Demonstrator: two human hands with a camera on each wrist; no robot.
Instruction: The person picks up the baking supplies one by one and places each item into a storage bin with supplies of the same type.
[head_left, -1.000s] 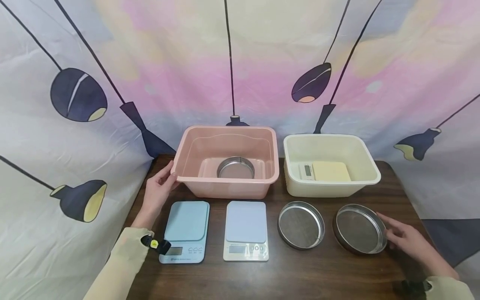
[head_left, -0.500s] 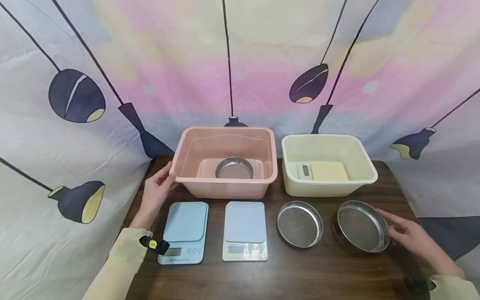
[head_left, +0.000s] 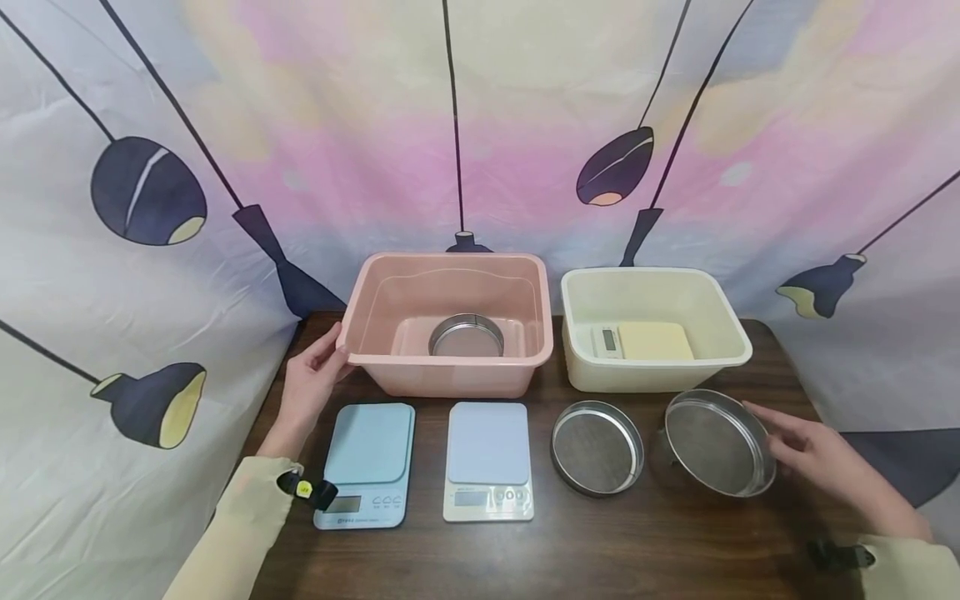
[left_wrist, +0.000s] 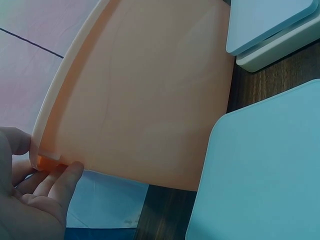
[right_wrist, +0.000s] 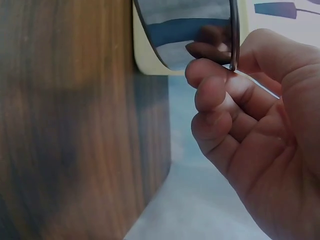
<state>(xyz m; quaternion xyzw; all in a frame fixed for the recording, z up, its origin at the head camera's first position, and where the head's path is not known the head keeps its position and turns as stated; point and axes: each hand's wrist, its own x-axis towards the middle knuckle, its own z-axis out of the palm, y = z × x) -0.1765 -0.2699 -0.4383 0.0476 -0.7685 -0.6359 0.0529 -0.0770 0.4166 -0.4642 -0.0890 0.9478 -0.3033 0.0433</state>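
Note:
My left hand (head_left: 309,387) grips the left rim of the pink basin (head_left: 453,380), thumb and fingers on either side of the edge in the left wrist view. Inside that basin lies a round metal sieve (head_left: 467,340). At the right, my right hand (head_left: 821,457) pinches the rim of another round sieve (head_left: 716,442) between thumb and fingers. This sieve is tilted and raised off the table; in the right wrist view its shiny side wall (right_wrist: 185,32) mirrors the fingers. A third sieve (head_left: 597,450) lies flat on the table to its left.
A cream basin (head_left: 652,380) stands behind the sieves, with a yellow kitchen scale (head_left: 656,342) in it. A blue kitchen scale (head_left: 372,446) and a white one (head_left: 489,446) lie before the pink basin. A printed cloth (head_left: 360,125) hangs behind the dark wooden table (head_left: 510,567).
My right hand has lifted the right-hand sieve off the table, tilting it and moving it slightly toward the cream basin. The left hand keeps its grip on the pink basin.

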